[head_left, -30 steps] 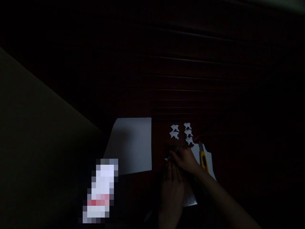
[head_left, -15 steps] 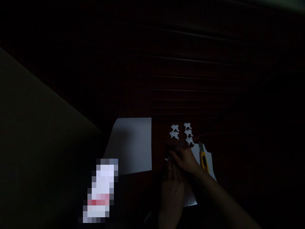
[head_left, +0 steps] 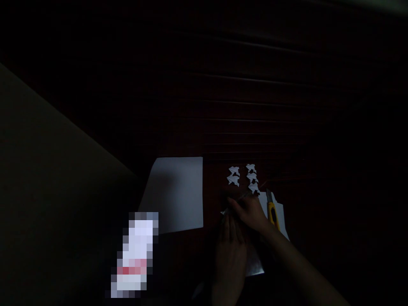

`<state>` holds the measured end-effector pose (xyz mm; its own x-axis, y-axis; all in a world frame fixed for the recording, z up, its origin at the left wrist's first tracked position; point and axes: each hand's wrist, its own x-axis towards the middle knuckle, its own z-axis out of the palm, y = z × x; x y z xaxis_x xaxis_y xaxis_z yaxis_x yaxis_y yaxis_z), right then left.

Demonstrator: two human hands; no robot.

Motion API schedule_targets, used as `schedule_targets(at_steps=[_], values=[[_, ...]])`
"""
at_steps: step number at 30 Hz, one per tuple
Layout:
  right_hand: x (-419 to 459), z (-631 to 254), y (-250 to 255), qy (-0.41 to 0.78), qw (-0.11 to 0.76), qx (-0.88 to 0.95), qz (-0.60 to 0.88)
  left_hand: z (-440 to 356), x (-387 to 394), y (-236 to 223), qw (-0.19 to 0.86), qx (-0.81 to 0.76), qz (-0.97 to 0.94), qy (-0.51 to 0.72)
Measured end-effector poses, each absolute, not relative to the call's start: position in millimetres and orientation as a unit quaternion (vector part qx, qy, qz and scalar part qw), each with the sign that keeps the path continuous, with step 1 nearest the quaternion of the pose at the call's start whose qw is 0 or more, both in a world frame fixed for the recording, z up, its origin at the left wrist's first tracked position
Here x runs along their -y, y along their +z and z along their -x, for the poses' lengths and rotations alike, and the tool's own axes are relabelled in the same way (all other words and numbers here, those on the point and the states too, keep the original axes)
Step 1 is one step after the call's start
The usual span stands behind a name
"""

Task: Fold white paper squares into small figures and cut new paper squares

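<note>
My left hand (head_left: 230, 250) lies low in the view, its fingers stretched forward and flat. Their tips touch a small piece of white folded paper (head_left: 224, 212), mostly covered by my hands. From the right, my right hand (head_left: 250, 212) reaches over with curled fingers closed on this paper. A thin pale edge shows past its knuckles; darkness hides its exact shape. Just beyond my hands, small folded paper figures stand in two columns: a left pair (head_left: 233, 180) and a right group of three (head_left: 252, 177).
A yellow box cutter (head_left: 272, 214), blade out, lies on white paper (head_left: 281, 216) right of my right hand. A large white sheet (head_left: 181, 191) is at left on the dark table. Nearer is a bright, pixelated oblong (head_left: 137, 250). A pale wall (head_left: 38, 170) rises at left.
My right hand has shifted slightly, and the thin pale edge beyond it sits a little farther right. My left hand has barely moved.
</note>
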<state>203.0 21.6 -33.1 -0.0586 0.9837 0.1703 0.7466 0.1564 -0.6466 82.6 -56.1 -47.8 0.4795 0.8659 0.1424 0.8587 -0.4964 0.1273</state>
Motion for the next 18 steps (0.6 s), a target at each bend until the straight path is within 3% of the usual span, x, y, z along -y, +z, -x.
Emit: schedule_targets(at_steps=[6,10,14,18], values=[[-19,-237,-23,0.173,0.314,0.701,0.616,-81,60,-46,0.025,-0.487,-0.867,0.098],[3,-263,-17,0.119,0.217,0.723,0.645,-71,64,-40,0.047,-0.484,-0.868,0.103],[31,-266,-21,0.05,0.061,0.731,0.678,-55,60,-35,0.054,-0.496,-0.86,0.102],[44,-256,-33,-0.002,-0.006,0.751,0.66,-50,56,-34,0.027,-0.519,-0.845,0.126]])
